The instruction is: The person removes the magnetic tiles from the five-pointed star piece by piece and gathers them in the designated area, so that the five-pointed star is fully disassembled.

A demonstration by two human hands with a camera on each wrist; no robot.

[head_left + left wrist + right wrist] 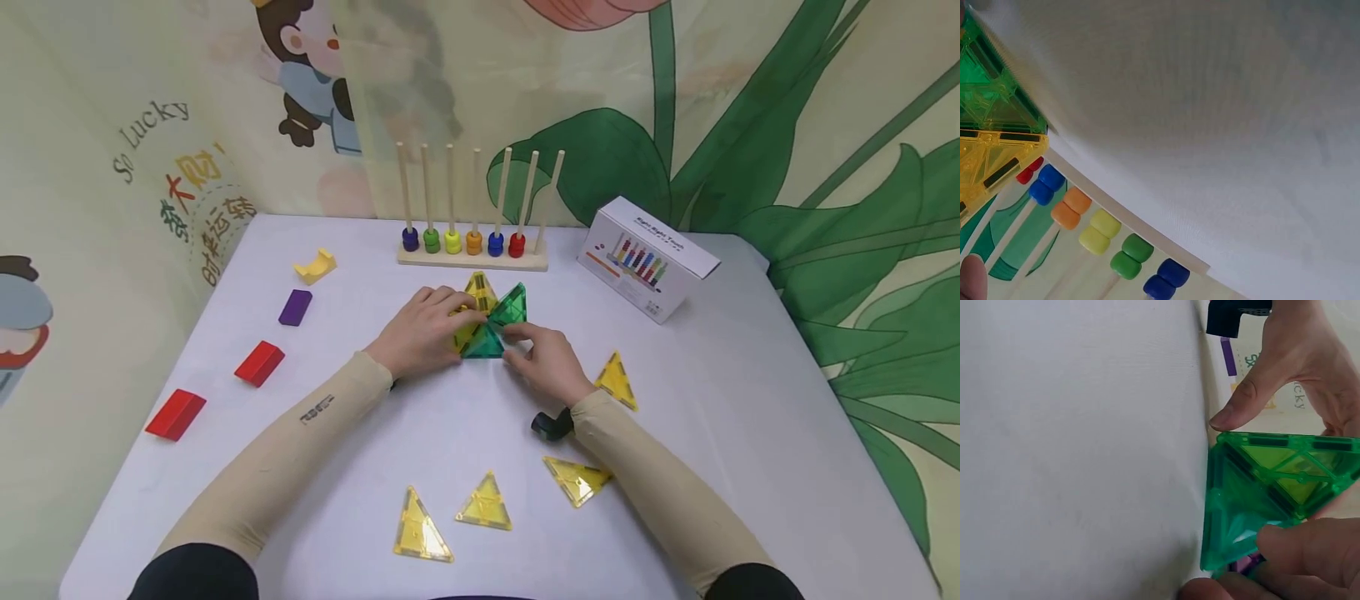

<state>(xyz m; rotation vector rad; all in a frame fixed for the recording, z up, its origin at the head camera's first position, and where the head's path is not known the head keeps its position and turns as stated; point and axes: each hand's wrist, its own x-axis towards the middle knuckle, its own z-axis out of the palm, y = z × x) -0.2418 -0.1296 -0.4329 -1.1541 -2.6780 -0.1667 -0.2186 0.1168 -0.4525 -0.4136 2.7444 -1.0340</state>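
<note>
Magnetic tile pyramid [491,321], green and yellow triangles, is held mid-table just before the bead rack [472,250]. Left hand [423,329] is curled round the yellow side; right hand [543,358] pinches the green tile. Edges should be aligned gently so the magnets seat.

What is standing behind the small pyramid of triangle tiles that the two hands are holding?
Behind the tile pyramid stands a wooden peg rack with one coloured bead on each of six pegs; the seventh peg is bare. The left hand and right hand hide the pyramid's lower edges.
</note>
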